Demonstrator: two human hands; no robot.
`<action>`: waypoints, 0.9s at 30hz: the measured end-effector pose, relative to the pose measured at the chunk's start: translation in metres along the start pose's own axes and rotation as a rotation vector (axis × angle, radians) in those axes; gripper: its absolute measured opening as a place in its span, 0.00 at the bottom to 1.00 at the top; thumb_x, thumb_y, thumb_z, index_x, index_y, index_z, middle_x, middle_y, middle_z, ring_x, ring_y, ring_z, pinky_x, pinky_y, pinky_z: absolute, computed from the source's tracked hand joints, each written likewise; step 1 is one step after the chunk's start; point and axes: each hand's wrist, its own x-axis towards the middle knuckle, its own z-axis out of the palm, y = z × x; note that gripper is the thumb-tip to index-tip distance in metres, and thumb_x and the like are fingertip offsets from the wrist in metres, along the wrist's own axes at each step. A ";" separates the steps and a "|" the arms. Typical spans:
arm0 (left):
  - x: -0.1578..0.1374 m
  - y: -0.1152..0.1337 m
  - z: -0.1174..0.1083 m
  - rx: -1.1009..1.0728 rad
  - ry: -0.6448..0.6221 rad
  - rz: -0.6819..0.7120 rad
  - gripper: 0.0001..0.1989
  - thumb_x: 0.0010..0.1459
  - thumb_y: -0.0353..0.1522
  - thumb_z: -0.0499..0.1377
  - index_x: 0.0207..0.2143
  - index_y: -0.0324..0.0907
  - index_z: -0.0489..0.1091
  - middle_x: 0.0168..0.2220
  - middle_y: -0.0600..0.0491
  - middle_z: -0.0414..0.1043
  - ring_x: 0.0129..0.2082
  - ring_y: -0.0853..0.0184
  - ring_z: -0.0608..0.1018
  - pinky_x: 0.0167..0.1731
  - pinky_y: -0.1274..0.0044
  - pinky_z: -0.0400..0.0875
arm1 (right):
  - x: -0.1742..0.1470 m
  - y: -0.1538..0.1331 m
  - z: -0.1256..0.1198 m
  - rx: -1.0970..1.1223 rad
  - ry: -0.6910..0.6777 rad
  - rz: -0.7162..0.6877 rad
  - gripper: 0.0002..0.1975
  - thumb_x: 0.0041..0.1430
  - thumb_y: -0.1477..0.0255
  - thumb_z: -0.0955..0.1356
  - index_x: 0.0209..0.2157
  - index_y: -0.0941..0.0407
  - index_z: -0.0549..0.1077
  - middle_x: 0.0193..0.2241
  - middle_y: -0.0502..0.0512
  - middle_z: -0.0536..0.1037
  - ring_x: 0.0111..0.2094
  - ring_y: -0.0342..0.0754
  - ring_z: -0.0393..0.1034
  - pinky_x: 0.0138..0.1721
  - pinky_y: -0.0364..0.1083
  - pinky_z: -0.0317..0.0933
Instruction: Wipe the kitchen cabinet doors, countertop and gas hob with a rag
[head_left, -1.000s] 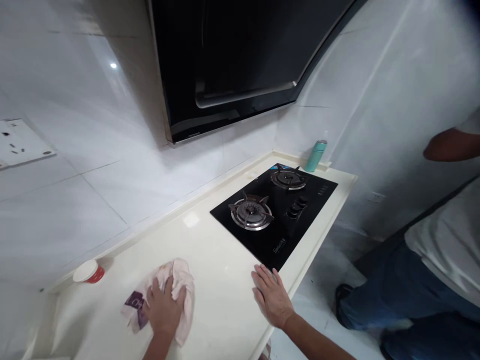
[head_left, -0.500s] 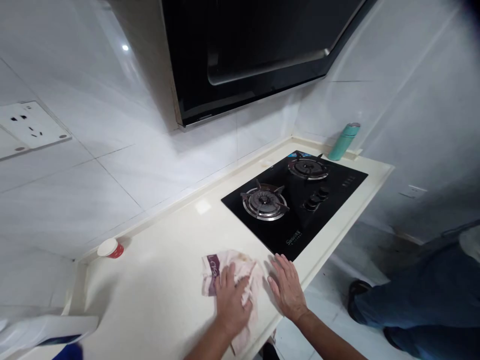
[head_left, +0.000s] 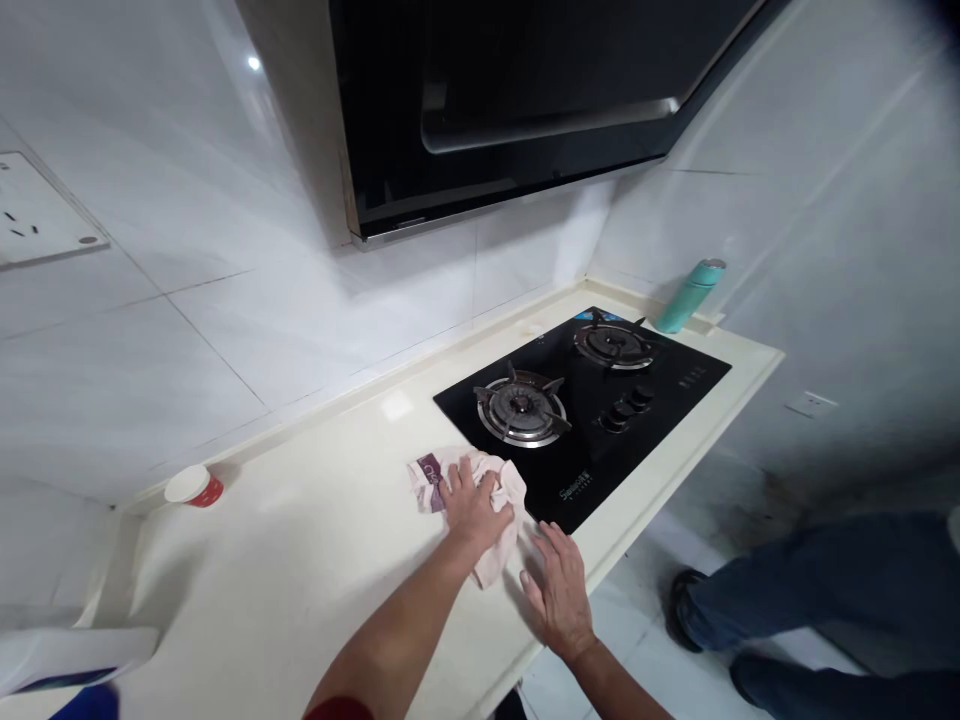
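A pale pink cloth (head_left: 501,548) with a purple printed patch lies bunched on the cream countertop (head_left: 300,580), against the near left edge of the black gas hob (head_left: 540,460). My left hand (head_left: 474,505) presses down on the cloth from above, its fingers bent into the folds. To the right, my right hand (head_left: 559,590) rests near the counter's front edge by the hob's near corner. Its fingers are stretched and apart, with nothing held.
Two burners with pan supports sit on the hob. A green bottle (head_left: 690,297) stands behind its far end. A red and white paper cup (head_left: 195,487) is by the wall at left, a white container (head_left: 75,655) nearer. Overhead hangs a black range hood (head_left: 510,120). A person's legs (head_left: 810,600) are at right.
My left hand has pushed the cloth forward across the counter to the hob's edge. My right hand has shifted slightly back and left. The view has also moved a little.
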 end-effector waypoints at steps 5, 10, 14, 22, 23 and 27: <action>-0.043 0.010 0.010 -0.002 -0.064 0.165 0.30 0.54 0.48 0.62 0.60 0.57 0.68 0.72 0.48 0.48 0.68 0.43 0.55 0.64 0.49 0.50 | 0.000 -0.001 -0.003 0.023 0.033 -0.004 0.26 0.67 0.65 0.61 0.64 0.56 0.57 0.62 0.68 0.62 0.66 0.65 0.53 0.63 0.70 0.52; -0.107 0.014 0.022 -0.006 -0.078 0.362 0.25 0.61 0.47 0.54 0.61 0.61 0.66 0.71 0.53 0.53 0.67 0.51 0.58 0.64 0.55 0.53 | -0.005 0.007 -0.007 0.141 -0.011 -0.081 0.28 0.66 0.63 0.61 0.65 0.54 0.57 0.63 0.66 0.61 0.66 0.67 0.54 0.64 0.71 0.50; -0.090 -0.006 0.016 0.002 -0.036 0.383 0.23 0.58 0.53 0.56 0.55 0.64 0.72 0.69 0.54 0.55 0.65 0.51 0.61 0.61 0.55 0.57 | -0.008 0.016 -0.005 0.191 -0.028 -0.016 0.29 0.67 0.60 0.60 0.66 0.53 0.56 0.63 0.65 0.63 0.65 0.66 0.55 0.63 0.69 0.54; 0.018 -0.112 -0.031 0.166 0.155 -0.069 0.23 0.58 0.47 0.58 0.56 0.57 0.72 0.68 0.49 0.58 0.65 0.45 0.61 0.60 0.50 0.59 | -0.014 0.025 0.011 -0.039 0.020 -0.138 0.23 0.69 0.59 0.59 0.60 0.54 0.64 0.58 0.65 0.70 0.61 0.65 0.62 0.60 0.67 0.54; 0.025 -0.130 -0.040 0.189 0.175 -0.119 0.23 0.59 0.47 0.57 0.57 0.57 0.71 0.68 0.49 0.57 0.65 0.46 0.60 0.61 0.51 0.58 | -0.014 0.025 0.012 -0.056 0.022 -0.137 0.22 0.69 0.59 0.59 0.58 0.54 0.66 0.57 0.64 0.71 0.60 0.65 0.63 0.60 0.67 0.54; 0.024 -0.198 -0.082 0.282 0.243 -0.334 0.24 0.61 0.46 0.55 0.59 0.54 0.69 0.67 0.45 0.58 0.65 0.45 0.61 0.61 0.50 0.59 | -0.014 0.026 0.014 -0.062 -0.001 -0.131 0.20 0.67 0.60 0.60 0.54 0.53 0.70 0.54 0.61 0.74 0.57 0.64 0.66 0.61 0.66 0.53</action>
